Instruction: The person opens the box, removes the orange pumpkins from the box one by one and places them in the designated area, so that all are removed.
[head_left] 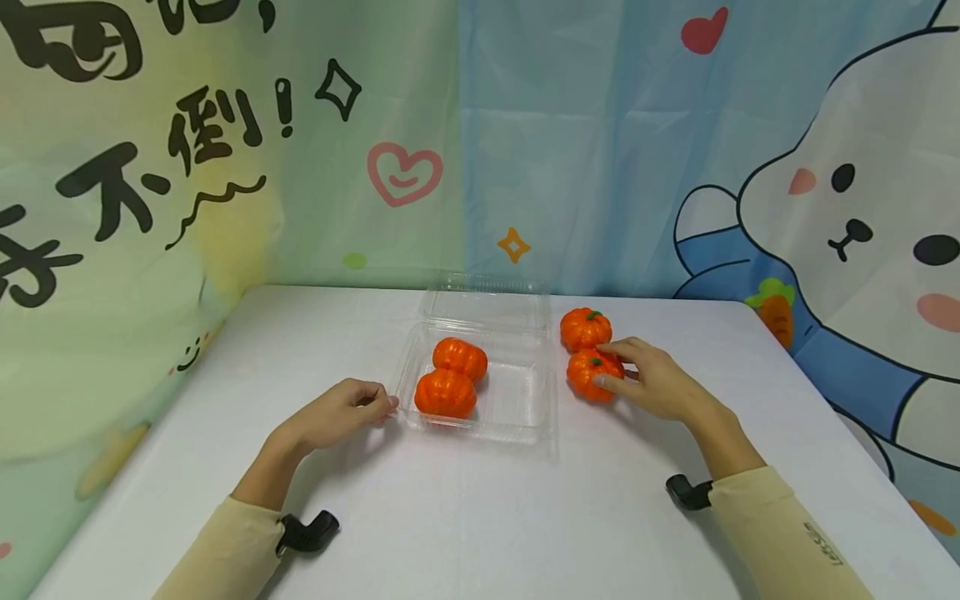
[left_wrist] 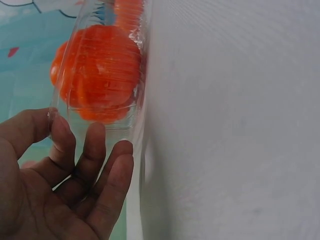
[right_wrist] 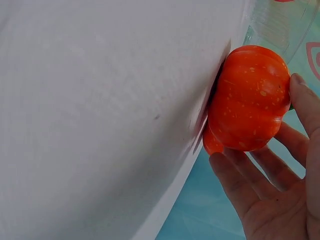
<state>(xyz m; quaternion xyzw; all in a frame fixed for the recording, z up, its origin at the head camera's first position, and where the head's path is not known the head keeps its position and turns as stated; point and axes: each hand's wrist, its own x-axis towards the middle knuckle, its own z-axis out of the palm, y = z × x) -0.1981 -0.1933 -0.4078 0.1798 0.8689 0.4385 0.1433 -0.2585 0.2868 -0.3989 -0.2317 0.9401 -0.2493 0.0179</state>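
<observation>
While the plastic box [head_left: 517, 400] gleams, pumpkins [head_left: 446, 395] bulge.

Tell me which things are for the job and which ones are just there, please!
Seem part of the job:
clear plastic box, pinched by the left hand
two boxed pumpkins
near loose pumpkin, touched by the right hand
far loose pumpkin, just behind it

Just there:
white table
printed backdrop
black pieces at the cuffs

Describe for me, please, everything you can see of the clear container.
The clear container is squarish and looks like thin, glossy plastic, its lid open at the far side. It sits on the white table, two orange pumpkins in its left half; the left hand pinches its near left corner.
</observation>
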